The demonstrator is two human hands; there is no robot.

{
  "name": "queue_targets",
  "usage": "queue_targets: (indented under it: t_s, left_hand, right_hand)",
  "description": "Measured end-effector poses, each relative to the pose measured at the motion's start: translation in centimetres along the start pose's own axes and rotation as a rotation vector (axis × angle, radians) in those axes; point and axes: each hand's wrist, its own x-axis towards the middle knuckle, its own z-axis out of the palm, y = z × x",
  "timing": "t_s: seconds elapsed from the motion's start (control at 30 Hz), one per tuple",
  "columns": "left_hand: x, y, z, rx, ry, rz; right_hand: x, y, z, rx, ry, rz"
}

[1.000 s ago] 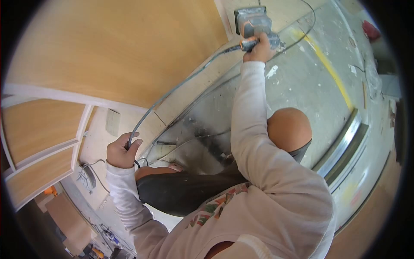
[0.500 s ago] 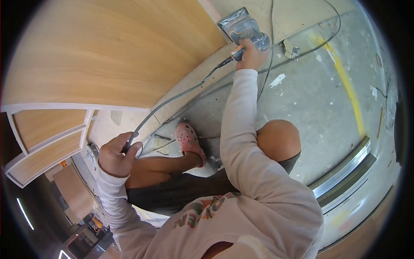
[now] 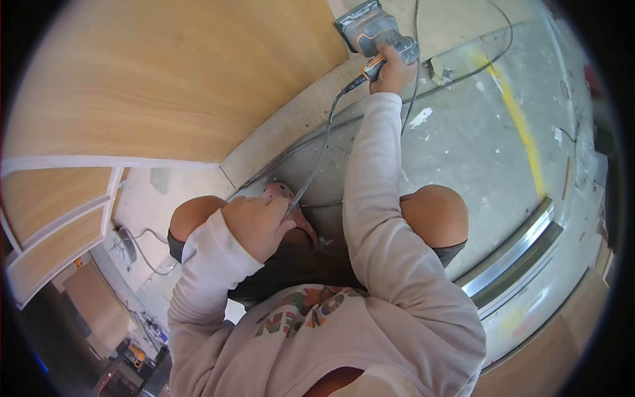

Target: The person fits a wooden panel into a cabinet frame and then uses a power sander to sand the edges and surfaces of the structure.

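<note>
My right hand (image 3: 394,69) is wrapped round the body of a dusty grey and orange power sander (image 3: 376,32) at the top centre. The sander's flat pad is turned toward the white edge of a wood-faced panel (image 3: 178,73). A grey cable (image 3: 323,142) runs from the sander's handle down to my left hand (image 3: 256,223), whose fingers are closed on it near my left knee. Part of a pink clog (image 3: 278,190) shows behind that hand.
Loose cables (image 3: 456,83) cross the grey floor (image 3: 463,152), which has a yellow stripe (image 3: 522,126). Metal profiles (image 3: 512,251) lie at the lower right. A white-framed wooden piece (image 3: 59,192) stands at the left, with tools (image 3: 135,357) beyond it.
My left hand has moved right, in front of the clog, bringing the cable with it. My right hand and the sander have shifted slightly up, and the sander's pad has tilted.
</note>
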Motion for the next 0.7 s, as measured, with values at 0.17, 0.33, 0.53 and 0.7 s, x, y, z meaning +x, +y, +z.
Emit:
queue_targets:
  t_s: [0.17, 0.33, 0.53, 0.7]
  left_hand:
    - [1.5, -3.8, 0.7, 0.007, 0.006, 0.175]
    - [3.2, -6.4, 0.2, -0.001, -0.016, 0.183]
    - [4.8, -6.8, 0.7, 0.041, -0.186, 0.212]
    - [5.2, -3.8, -1.0, 0.158, -0.267, 0.124]
  right_hand:
    - [0.5, -1.3, -1.0, -0.12, -0.106, 0.106]
    - [2.8, -3.5, -1.9, -0.555, -0.037, -0.137]
    - [3.0, -6.6, -1.5, -0.609, -0.092, -0.232]
    - [2.2, -3.7, -3.1, -0.415, -0.028, -0.227]
